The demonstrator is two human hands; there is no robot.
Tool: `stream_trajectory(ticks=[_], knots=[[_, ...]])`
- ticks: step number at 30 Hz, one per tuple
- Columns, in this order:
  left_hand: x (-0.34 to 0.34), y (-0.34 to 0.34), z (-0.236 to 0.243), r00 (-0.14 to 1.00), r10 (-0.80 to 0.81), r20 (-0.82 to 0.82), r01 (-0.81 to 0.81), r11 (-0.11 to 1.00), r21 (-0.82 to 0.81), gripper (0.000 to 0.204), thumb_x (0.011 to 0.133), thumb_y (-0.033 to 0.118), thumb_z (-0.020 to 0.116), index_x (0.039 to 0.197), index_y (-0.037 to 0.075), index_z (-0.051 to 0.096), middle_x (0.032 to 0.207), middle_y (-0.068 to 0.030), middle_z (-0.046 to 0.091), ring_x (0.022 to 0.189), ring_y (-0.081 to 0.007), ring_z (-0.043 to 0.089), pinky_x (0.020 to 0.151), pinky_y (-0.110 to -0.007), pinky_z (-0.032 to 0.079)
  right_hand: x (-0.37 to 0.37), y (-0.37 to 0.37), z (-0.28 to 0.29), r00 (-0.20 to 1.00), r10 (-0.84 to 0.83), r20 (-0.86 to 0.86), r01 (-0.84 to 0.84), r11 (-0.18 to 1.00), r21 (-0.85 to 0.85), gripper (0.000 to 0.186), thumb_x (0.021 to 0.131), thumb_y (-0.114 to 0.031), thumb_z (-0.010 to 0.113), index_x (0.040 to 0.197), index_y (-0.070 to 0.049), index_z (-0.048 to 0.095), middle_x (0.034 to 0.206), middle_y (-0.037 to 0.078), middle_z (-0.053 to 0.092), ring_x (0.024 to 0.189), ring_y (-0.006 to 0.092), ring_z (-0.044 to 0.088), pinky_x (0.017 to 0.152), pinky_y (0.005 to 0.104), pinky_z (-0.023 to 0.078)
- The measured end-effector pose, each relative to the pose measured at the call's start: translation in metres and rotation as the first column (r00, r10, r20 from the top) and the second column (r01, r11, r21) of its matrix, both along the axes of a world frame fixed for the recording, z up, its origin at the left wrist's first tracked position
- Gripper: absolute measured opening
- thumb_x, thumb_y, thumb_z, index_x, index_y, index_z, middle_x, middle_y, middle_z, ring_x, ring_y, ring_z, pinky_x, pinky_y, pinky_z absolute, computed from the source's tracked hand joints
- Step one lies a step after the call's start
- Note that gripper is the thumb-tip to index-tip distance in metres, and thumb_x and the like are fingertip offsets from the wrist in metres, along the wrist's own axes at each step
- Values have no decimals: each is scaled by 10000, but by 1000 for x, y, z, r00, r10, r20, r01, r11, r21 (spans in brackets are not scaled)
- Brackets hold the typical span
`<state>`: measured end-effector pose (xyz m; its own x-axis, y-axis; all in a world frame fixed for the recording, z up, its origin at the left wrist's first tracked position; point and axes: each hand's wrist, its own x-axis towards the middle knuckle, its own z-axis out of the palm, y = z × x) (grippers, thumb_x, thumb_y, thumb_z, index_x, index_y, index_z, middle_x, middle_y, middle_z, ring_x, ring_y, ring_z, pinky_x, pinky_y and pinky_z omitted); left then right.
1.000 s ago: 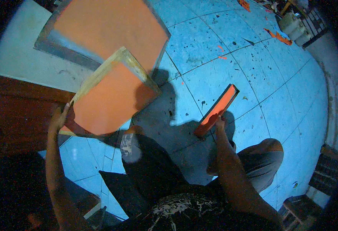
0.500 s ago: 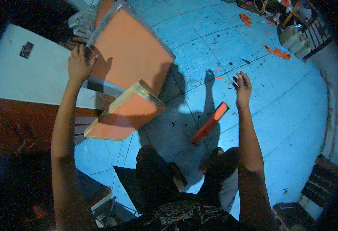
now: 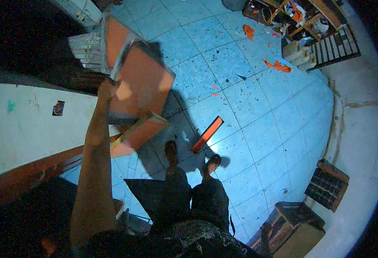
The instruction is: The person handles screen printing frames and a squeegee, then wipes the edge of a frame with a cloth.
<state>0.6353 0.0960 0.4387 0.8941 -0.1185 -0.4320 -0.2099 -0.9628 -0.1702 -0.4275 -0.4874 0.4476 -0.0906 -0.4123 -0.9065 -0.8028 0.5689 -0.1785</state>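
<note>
My left hand (image 3: pixel 107 89) is at the left edge of a large orange panel (image 3: pixel 141 77) with a pale frame. Its fingers are curled in, and what they hold, if anything, is hard to make out in the dim light. A second framed orange panel (image 3: pixel 114 41) stands behind the large one. Below them, a smaller orange board (image 3: pixel 139 134) with a thick pale edge leans at an angle. A narrow orange piece with dark edges (image 3: pixel 208 134) lies on the floor ahead of my feet. My right hand is out of the picture.
A white surface (image 3: pixel 30 124) with a brown lower edge extends on the left. Orange scraps (image 3: pixel 277 66) and dark bits dot the blue tiled floor (image 3: pixel 262 116). A cluttered wooden shelf (image 3: pixel 322 17) and pale containers (image 3: pixel 298 55) stand far right; a wooden stool-like piece (image 3: pixel 301 213) is near right.
I have risen from a crouch, and my legs are straighter. My left hand has moved right and closed its fingers. My right hand has left the picture.
</note>
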Motion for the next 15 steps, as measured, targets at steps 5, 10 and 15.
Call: stream_trajectory(ticks=[5,10,15], knots=[[40,33,-36,943,327,-52,-329,908,-260,523,813,506,531,1014,30,617,918,-231,623,809,-367,617,725,-436,493,27,96,93,963,-233,-134,254,952,173,434,895,-359,446,1270,-142,421,1232,138,482,1070,410,495,827,585,414],[47,19,-42,924,372,-90,-378,847,-375,489,825,483,535,964,20,608,876,-197,621,756,-324,598,682,-410,477,102,159,107,958,-282,52,259,928,266,436,885,-405,448,1230,-137,449,1144,139,535,990,405,548,723,561,472],[55,-39,2,908,404,-110,-412,814,-409,462,837,460,539,914,9,599,835,-163,618,704,-282,578,639,-385,460,150,146,103,996,-86,-33,89,991,104,449,861,-408,511,1204,-124,457,1103,138,555,929,376,581,686,527,491]])
